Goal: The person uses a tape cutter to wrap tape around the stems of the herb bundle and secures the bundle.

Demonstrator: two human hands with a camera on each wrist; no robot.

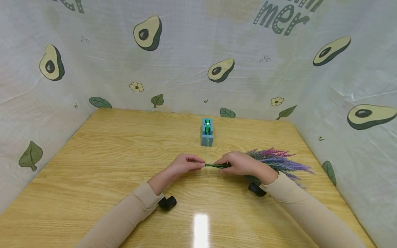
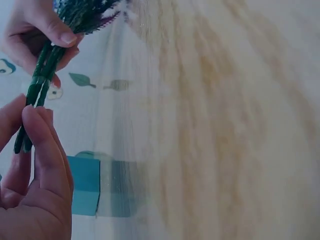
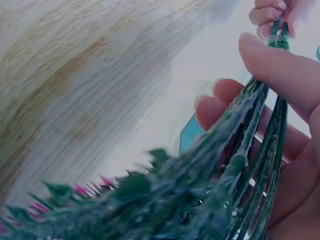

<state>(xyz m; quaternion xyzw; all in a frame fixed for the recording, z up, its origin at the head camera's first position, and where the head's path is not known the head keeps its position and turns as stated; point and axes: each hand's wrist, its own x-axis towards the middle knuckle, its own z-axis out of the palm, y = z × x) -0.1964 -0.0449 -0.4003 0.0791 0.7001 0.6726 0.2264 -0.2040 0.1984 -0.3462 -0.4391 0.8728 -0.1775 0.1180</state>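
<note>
Closed grips: L hand (image 1: pixel 185 163) is pinching stems (image 1: pixel 212 165), R hand (image 1: pixel 240 163) is holding them farther right. Clear band (image 2: pixel 41 80) is already circling them; binding's prob. nearly done, letting go's remaining.

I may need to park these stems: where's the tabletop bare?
The tabletop is bare left of the blue tape dispenser, back to the printed cloth, and nearer, midway between left sleeve and right sleeve. Crowded: around the right hand, with flowers spreading past its wrist.
</note>
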